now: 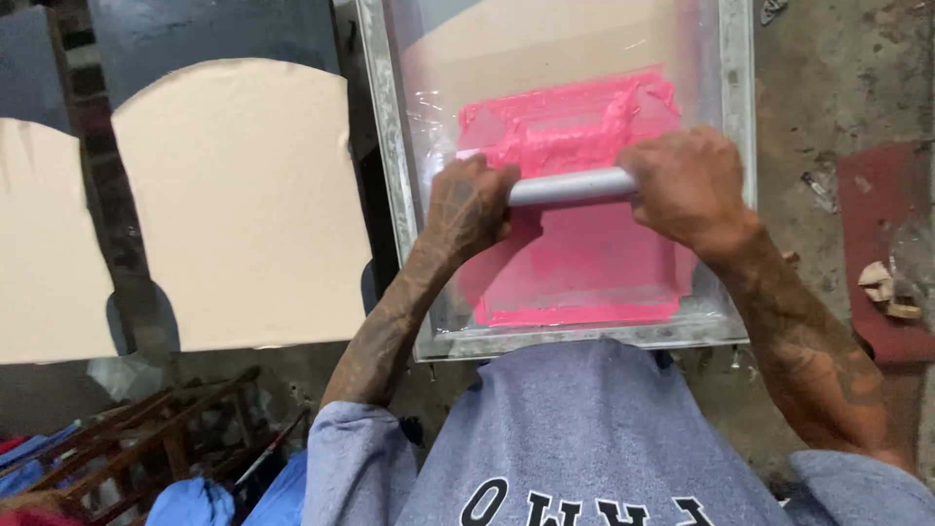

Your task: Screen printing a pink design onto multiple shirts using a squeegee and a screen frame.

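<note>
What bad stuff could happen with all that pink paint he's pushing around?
The pink ink lies thick and reaches close to the near edge of the metal frame, so it might spill over onto the grey shirt just below. Both the left hand and the right hand grip the grey squeegee handle right above wet ink, so fingers could get smeared.

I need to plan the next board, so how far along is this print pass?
Done: pink ink already covers the screen frame's mesh. In hand: the left hand and right hand grip the squeegee mid-screen. Left: the beige boards beside it look unprinted.
</note>
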